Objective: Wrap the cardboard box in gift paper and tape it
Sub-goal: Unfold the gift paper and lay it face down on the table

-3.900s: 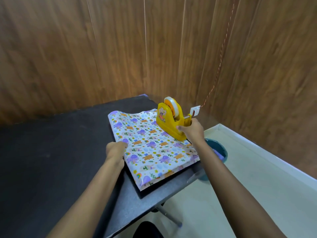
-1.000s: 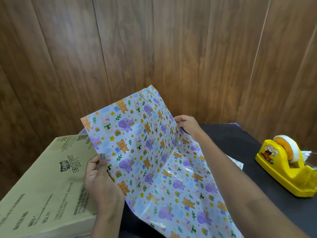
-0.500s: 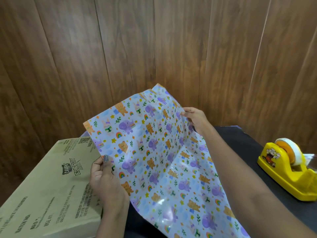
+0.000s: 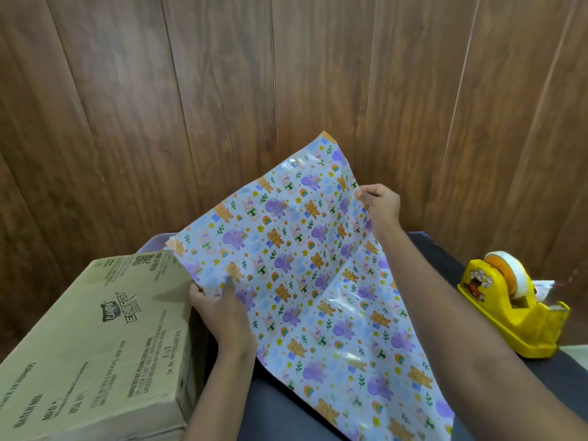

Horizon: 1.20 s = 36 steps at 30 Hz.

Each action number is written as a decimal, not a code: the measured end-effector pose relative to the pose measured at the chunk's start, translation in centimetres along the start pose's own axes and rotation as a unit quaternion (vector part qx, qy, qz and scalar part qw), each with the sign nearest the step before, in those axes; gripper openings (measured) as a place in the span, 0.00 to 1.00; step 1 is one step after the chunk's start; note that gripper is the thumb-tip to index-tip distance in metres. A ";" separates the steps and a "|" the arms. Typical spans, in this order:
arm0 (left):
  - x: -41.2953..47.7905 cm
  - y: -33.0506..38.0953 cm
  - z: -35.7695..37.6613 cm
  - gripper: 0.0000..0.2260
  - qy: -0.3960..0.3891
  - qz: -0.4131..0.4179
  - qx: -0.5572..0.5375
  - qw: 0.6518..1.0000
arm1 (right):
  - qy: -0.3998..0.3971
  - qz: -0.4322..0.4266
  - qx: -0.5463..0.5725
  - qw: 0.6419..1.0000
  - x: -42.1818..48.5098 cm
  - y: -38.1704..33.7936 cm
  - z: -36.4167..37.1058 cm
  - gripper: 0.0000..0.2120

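A dark table (image 4: pixel 439 259) is seen beneath it all. The cardboard box (image 4: pixel 95 329) is laid flat on it, just left of the fingers (image 4: pixel 195 292) of the left hand (image 4: pixel 222 313). A yellow tape dispenser (image 4: pixel 509 307) is stood well right of the fingers (image 4: pixel 366 195) of the right hand (image 4: pixel 381 205). The lower end of the gift paper (image 4: pixel 302 281) appears to be draped onto the table.

place: indoor wood-panelled room — gift-wrapping corner | cues: wall panels (image 4: pixel 222 90), dark table (image 4: pixel 439 259), yellow tape dispenser (image 4: pixel 509 307)
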<state>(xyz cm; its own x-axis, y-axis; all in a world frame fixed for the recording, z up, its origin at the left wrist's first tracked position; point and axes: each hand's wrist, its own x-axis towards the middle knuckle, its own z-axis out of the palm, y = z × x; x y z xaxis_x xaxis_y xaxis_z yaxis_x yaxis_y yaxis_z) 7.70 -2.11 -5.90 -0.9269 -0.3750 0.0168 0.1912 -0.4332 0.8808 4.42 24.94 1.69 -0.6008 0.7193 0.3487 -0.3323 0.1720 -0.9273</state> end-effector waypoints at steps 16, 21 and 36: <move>1.0 0.6 -0.5 0.07 0.058 0.014 -0.014 0.998 | -0.123 0.111 -0.051 0.985 0.8 0.2 -2.0 0.03; 1.1 0.4 -0.1 0.07 0.057 0.005 -0.017 0.998 | -0.226 0.159 -0.225 0.934 0.8 -0.6 -3.9 0.12; -5.2 -2.5 3.0 0.33 -0.306 -0.374 -0.061 0.873 | -0.088 -0.389 -0.220 0.890 -2.7 -16.7 0.8 0.10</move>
<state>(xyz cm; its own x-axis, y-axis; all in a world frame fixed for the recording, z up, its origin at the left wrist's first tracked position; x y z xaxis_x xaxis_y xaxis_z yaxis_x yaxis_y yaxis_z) 11.11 3.36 -6.76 -0.7994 0.5420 -0.2593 -0.5432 -0.4673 0.6975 11.00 19.53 16.35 -0.4306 0.1567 0.8888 -0.4042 0.8471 -0.3451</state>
